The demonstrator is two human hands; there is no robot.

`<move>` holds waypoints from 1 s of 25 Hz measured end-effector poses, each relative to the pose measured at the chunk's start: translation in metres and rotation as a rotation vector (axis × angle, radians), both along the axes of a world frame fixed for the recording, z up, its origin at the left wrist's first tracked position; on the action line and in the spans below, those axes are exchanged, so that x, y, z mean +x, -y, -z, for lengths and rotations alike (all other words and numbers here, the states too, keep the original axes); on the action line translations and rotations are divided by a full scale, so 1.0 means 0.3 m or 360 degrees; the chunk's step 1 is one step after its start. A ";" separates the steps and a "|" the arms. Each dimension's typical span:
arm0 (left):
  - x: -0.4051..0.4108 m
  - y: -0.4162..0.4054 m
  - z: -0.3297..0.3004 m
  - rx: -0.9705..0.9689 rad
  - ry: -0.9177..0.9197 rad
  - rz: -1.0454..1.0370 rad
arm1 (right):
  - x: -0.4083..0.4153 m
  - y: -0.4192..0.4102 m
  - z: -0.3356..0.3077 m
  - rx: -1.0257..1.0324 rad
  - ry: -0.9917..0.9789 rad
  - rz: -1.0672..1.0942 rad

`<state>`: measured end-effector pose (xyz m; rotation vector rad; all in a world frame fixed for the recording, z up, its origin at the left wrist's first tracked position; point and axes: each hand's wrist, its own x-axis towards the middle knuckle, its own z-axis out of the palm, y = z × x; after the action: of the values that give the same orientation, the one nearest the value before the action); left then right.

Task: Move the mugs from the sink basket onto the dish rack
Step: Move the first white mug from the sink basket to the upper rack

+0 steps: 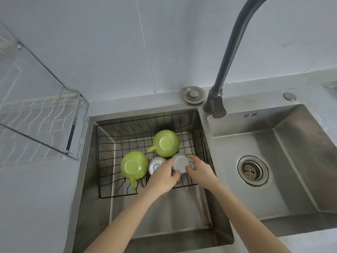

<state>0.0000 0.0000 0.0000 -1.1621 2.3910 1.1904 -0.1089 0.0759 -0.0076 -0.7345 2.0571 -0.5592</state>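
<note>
A black wire sink basket (pixel 109 136) sits in the left sink. Upside down in it are two green mugs, one at the back (pixel 166 143) and one at the front left (pixel 134 166), plus two white mugs. My left hand (pixel 162 177) lies over the white mug with a blue mark (pixel 156 164), its fingers touching the plain white mug (pixel 180 163). My right hand (pixel 199 169) grips that plain white mug from the right. The dish rack (pixel 42 114) stands on the counter to the left.
A dark curved faucet (pixel 217 105) rises behind the divider between the sinks. The right sink (pixel 295 161) holds a round drain strainer (pixel 252 170). A round metal cap (pixel 193 94) lies on the ledge behind the basket.
</note>
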 end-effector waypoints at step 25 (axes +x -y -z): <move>-0.085 0.038 0.214 0.0210 0.0006 -0.0085 | -0.005 0.067 0.183 -0.0059 0.0334 0.0544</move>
<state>-0.0256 -0.0114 -0.0641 -1.1918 2.2533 1.3387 -0.1106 0.0560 -0.0624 -0.3269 1.9879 -0.8313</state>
